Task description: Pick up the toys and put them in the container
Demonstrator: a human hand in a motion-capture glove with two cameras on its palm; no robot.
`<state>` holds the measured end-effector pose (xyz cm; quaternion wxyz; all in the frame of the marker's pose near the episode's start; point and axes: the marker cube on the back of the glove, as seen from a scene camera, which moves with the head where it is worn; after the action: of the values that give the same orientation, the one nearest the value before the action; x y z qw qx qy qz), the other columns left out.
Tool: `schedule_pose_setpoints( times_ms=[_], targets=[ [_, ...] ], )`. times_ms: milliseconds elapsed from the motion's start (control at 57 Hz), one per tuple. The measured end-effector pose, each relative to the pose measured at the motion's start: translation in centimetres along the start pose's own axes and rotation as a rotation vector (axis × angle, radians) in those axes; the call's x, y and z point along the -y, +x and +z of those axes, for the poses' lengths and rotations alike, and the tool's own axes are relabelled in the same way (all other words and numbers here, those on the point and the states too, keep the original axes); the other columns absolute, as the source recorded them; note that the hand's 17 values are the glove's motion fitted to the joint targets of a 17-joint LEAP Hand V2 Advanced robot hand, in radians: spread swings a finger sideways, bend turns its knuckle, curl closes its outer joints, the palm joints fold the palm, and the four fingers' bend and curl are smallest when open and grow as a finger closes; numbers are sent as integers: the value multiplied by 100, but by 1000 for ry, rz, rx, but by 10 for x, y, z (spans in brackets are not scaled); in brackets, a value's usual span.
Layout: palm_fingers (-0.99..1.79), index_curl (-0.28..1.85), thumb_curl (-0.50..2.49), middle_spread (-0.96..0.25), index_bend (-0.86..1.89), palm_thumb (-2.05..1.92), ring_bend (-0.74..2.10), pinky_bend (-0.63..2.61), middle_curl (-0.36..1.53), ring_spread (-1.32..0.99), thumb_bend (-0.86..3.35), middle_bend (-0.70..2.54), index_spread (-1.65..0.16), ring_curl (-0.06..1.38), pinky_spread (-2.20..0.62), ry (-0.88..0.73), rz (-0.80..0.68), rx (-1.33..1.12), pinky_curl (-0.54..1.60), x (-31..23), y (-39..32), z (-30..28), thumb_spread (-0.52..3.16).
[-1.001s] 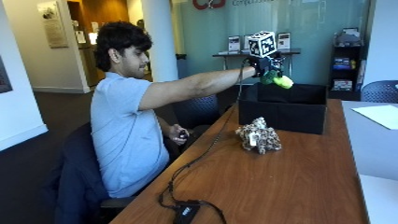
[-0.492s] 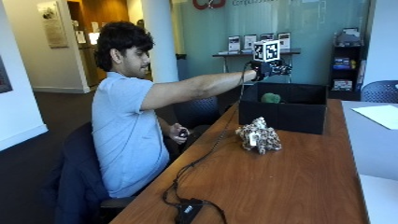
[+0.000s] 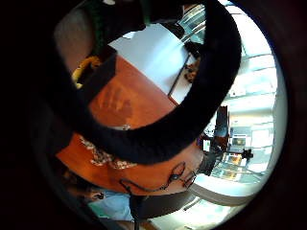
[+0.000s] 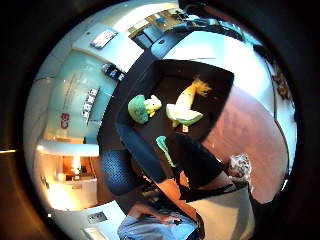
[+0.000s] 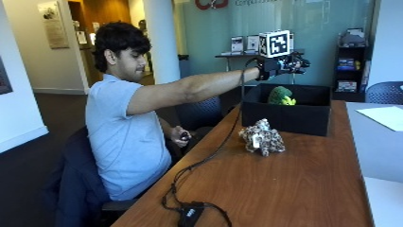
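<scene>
Fingers (image 5: pixel 301 63) of the gloved right hand (image 5: pixel 284 65) appear spread and hold nothing, positioned above the black container (image 5: pixel 286 116) on the counter (image 5: pixel 283 189). Inside the container lie 1 green toy (image 4: pixel 142 107) and 1 yellow-green toy (image 4: pixel 186 105). 1 spotted toy (image 5: pixel 261 137) rests on the counter, just beside the container.

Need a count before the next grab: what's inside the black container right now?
Two toys lie inside the black container: a green broccoli plush and a yellow corn plush. The near corner of the floor is hidden by the gloved right hand.
</scene>
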<state>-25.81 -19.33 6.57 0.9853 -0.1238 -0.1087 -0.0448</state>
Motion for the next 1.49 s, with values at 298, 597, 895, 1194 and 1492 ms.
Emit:
schedule_pose_setpoints(
  times_ms=[298,597,895,1194,1492],
  targets=[
    [-12,30,23,0,16,-3,18,82,27,-5,-3,15,-32,22,7,8,100,42,32,-49,80,-20,132],
    [-12,29,23,-1,16,-4,17,82,26,-5,-3,15,-33,22,7,-78,90,106,33,-90,103,31,132],
    [-11,33,24,-1,22,-3,15,80,24,-4,-2,14,-35,21,8,-223,145,115,33,-136,108,165,133],
    [-19,31,24,-1,15,1,14,86,24,-3,0,14,-36,17,6,-206,181,135,34,-147,112,239,149],
    [-8,29,31,1,14,29,18,82,26,-4,20,19,-36,16,0,-211,144,127,34,-143,97,241,165]
  ],
)
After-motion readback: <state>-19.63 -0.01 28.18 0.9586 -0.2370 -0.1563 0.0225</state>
